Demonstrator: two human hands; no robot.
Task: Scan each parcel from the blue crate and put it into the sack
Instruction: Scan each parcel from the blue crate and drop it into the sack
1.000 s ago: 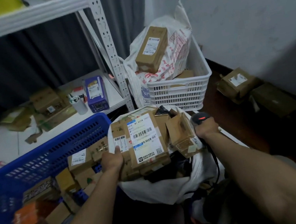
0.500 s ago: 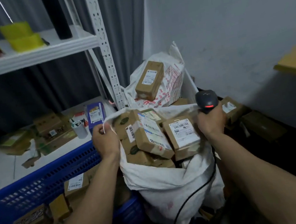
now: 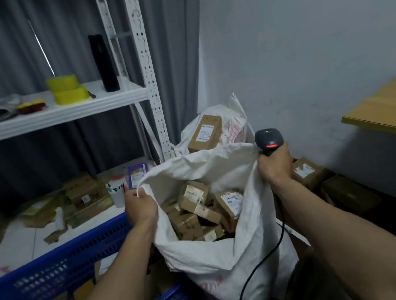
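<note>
Our left hand is curled round the left rim of the white sack, bunching the cloth in its fist. Our right hand is wrapped round the handle of a black scanner and pinches the sack's right rim against it. The scanner's head stands above the fist with a red light glowing on it, and its black cable hangs down across the sack's near side. Between the two hands the mouth is pulled wide open.

The sack is creased, woven white stuff, with faint red print low on its near side that we cannot read. It stands just right of the blue crate. Inside lie many brown cardboard parcels, piled at all angles, several with white labels and barcodes too blurred to read. More brown boxes show in the crate, near left.

Beyond the sack, a second white bag with red lettering carries a brown box with a white label. On the far left a white shelf bears yellow tape rolls and a black cylinder. A wooden bench stands at the right.
</note>
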